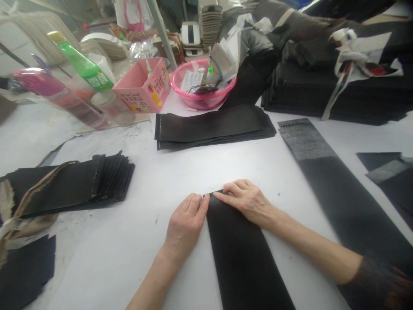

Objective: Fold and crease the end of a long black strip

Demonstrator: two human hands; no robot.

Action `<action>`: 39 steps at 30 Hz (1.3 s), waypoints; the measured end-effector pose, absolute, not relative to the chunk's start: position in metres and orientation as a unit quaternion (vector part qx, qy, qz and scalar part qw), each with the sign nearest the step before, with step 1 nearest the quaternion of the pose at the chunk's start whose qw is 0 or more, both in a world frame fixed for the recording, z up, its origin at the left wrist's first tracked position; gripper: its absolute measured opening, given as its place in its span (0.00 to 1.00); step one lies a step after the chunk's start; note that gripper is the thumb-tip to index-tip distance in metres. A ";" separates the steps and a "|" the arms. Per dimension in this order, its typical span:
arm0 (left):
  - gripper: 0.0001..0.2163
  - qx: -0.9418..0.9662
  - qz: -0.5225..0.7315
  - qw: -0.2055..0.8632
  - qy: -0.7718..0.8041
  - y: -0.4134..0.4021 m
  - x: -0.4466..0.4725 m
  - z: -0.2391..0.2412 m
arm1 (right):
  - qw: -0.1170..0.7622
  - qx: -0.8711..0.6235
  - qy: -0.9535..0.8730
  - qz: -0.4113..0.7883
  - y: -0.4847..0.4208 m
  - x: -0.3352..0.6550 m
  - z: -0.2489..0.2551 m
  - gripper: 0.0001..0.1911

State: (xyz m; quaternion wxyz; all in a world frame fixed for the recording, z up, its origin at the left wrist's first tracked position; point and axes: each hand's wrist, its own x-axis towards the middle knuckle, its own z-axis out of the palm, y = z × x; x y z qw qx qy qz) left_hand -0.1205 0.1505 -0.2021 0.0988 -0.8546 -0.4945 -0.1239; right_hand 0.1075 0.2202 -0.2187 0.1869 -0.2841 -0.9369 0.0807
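Observation:
A long black fabric strip (245,254) lies on the white table (180,172), running from its far end toward me. My left hand (187,224) rests at the strip's far left corner, fingers bent and pressed down on the edge. My right hand (247,200) lies across the far end, fingers together, pressing a folded edge flat. Both hands touch the same end of the strip, fingertips nearly meeting.
A stack of black strips (213,127) lies ahead, another stack (74,185) at the left, a long black strip (335,189) at the right. Behind stand a pink basin (203,92), a pink box (143,86), a green bottle (85,66) and piled black cloth (322,82).

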 end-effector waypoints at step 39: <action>0.17 -0.858 -0.044 0.142 -0.492 0.150 -0.111 -0.198 | 0.134 -0.327 -0.932 0.078 0.221 0.125 -0.204 0.13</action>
